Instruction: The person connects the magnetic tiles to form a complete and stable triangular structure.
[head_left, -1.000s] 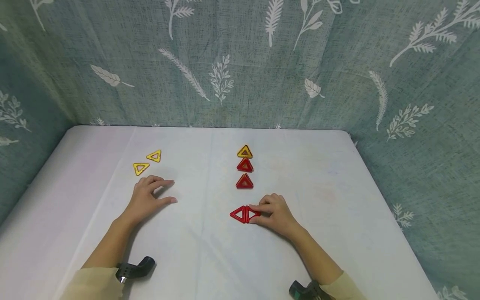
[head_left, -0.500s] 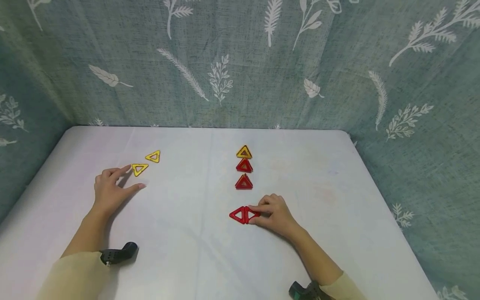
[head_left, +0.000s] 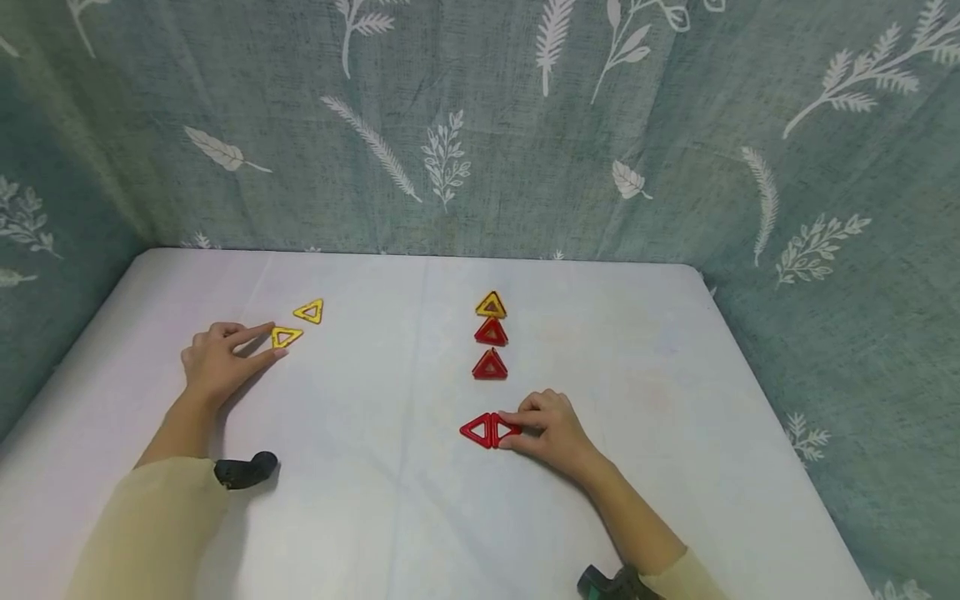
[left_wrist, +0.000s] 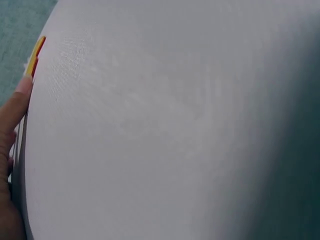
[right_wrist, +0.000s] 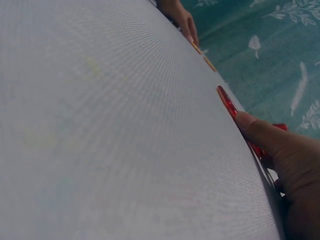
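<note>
In the head view my left hand [head_left: 219, 360] pinches a hollow yellow triangular tile [head_left: 288, 331] between thumb and index finger at its left side. A second yellow triangular tile [head_left: 320, 312] lies just beyond it, flat on the cloth. My right hand [head_left: 553, 429] holds a red triangular tile [head_left: 495, 432] by thumb and index finger; its right part is partly covered. Against it, base to base, lies another red triangular tile [head_left: 476, 422]. The right wrist view shows the thumb [right_wrist: 255, 127] on the red pieces, and the left hand far off at the yellow ones.
Beyond the right hand stand pyramid-like shapes in a column: one yellow [head_left: 491, 305] at the back, then two red, the nearer red pyramid [head_left: 491, 365] set slightly apart. White cloth [head_left: 375, 500] covers the table, and a green leaf-patterned curtain [head_left: 510, 183] encloses its back and sides.
My left hand has moved left and away from me to the nearer yellow tile and closed its fingertips on it; that tile has turned slightly. My right hand stays in place.
</note>
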